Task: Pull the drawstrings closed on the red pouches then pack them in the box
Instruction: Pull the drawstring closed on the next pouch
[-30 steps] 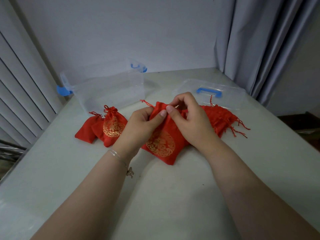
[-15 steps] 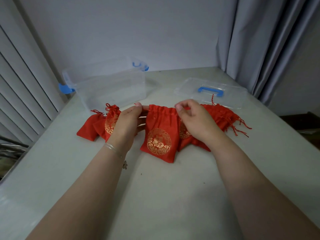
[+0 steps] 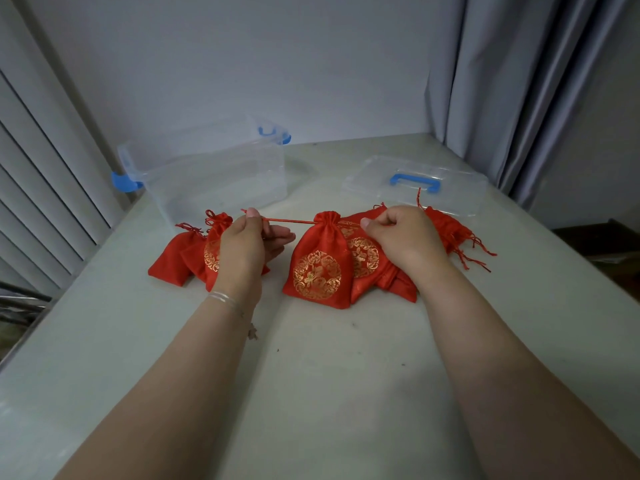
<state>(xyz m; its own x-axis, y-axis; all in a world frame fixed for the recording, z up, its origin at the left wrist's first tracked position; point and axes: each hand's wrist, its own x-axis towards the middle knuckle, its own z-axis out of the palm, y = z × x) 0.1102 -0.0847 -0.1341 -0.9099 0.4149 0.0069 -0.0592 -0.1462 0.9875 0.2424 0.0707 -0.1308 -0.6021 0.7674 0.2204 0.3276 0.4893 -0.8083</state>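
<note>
The red pouch (image 3: pixel 318 261) stands on the worktop (image 3: pixel 329 375) between both hands, its long axis upright, gathered neck pointing up and away. The left hand (image 3: pixel 242 247) pinches a drawstring (image 3: pixel 289 221) stretched level to the left; the right hand (image 3: pixel 405 237) curls its fingers at the neck's other side. The clear box (image 3: pixel 214 174) stands behind, open.

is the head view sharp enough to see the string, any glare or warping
Head view: dim, even light with soft shadows; the taut string between left hand and pouch reads clearly; wide-angle bending bows the blinds and curtain; faint sheen on the clear box, no harsh glare.
</note>
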